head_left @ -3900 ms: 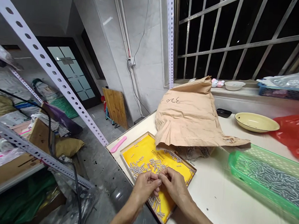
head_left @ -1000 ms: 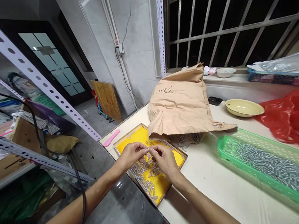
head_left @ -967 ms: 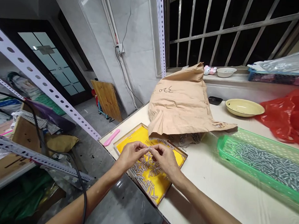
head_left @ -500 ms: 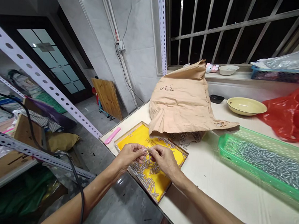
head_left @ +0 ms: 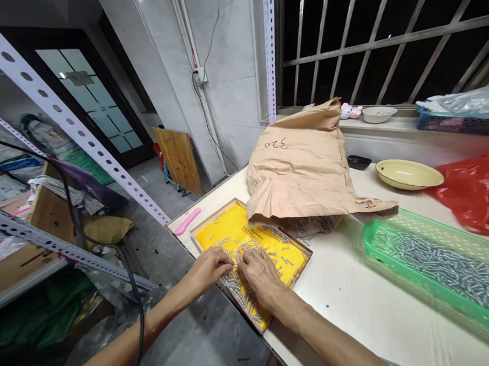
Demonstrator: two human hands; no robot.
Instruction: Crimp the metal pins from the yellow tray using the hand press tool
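A shallow tray with a yellow lining (head_left: 228, 220) lies at the table's left edge, and small silvery ribbed metal pieces (head_left: 241, 301) are scattered over it. My left hand (head_left: 209, 266) is over the tray's left side, thumb and forefinger pinched together; whatever is between them is too small to make out. Close beside it, my right hand (head_left: 261, 275) reaches down among the metal pieces with its fingers curled. The hand's back hides its fingertips and anything in them.
Behind the tray lies a large brown paper bag (head_left: 299, 164), metal pieces showing at its mouth. A green basket (head_left: 371, 240) of metal pieces stands to the right. A pink-handled tool (head_left: 187, 221), yellow bowl (head_left: 408, 175) and red plastic bag (head_left: 476, 191) are also on the table.
My hands were together above the tray, fingertips nearly meeting. Now the right hand is lower, among the pieces, and the left has drawn slightly apart. More pieces lie spread across the tray's middle.
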